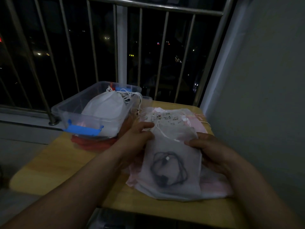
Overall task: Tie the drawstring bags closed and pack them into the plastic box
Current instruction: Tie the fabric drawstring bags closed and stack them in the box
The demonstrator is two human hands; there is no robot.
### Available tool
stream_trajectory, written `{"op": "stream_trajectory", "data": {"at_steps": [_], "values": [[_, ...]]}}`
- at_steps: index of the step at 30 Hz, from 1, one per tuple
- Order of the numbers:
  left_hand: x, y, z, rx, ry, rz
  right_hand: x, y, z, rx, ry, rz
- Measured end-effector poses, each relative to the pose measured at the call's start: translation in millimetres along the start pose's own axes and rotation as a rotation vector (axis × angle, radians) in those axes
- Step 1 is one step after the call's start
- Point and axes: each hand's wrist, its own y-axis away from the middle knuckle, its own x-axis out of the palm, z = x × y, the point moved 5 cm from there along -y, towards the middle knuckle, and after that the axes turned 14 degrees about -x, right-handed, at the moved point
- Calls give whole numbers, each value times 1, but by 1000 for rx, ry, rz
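We are looking at a sheer white bag (pixel 175 146) with a dark grey cable (pixel 162 178) showing through. Behind it a pale bag (pixel 166 118) is showing small dark printed figures, over pink bags (pixel 200 125). We are also seeing a clear box (pixel 66 111) with a blue latch (pixel 83 129), a white bag (pixel 105 108) inside, something red (pixel 95 144) underneath, on a yellow table (pixel 54 162)

No readable text; small prints on the patterned bag (pixel 166 118) are blurred.
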Motion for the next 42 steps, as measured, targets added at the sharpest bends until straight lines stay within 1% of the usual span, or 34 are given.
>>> {"op": "stream_trajectory", "data": {"at_steps": [3, 5, 7, 9, 12, 14, 16, 18, 21, 23, 25, 29, 32, 34, 38, 40, 42], "values": [[4, -1, -3, -14, 34, 53, 4, 3, 5, 39, -147, 63], [7, 0, -5, 8, 48, 83, 6, 4, 5, 69, -200, 102], [9, -1, -6, 17, 68, 117, 8, 4, 4, 76, -200, 112], [10, -1, -8, 30, 82, 126, 9, 3, 6, 30, -155, 82], [8, -3, -11, 106, 39, 62, 11, 1, 8, -58, -116, 28], [4, -4, -13, 223, -60, -36, 11, 0, 9, -85, -78, -8], [2, -3, -17, 358, -241, -154, 13, 0, 9, -70, -83, -1], [1, 1, -18, 457, -373, -240, 16, 3, 10, -31, -117, 31], [4, 7, -21, 578, -426, -275, 21, 8, 11, 33, -146, 96], [5, 6, -21, 594, -404, -274, 22, 12, 12, 61, -132, 135], [5, 4, -20, 566, -351, -272, 24, 14, 14, 44, -149, 134], [7, -1, -17, 445, -230, -236, 30, 10, 18, -43, -290, 36], [9, -2, -18, 426, -218, -255, 30, 7, 17, -104, -274, -51], [7, -7, -16, 393, -160, -240, 32, 7, 17, -114, -296, -75], [10, -18, -8, 250, 9, -149, 30, 3, 16, -102, -345, -108], [14, -18, -5, 161, 190, -102, 27, 1, 15, -80, -389, -129], [19, -19, 0, 26, 356, -44, 26, 1, 15, -50, -457, -128]]}}
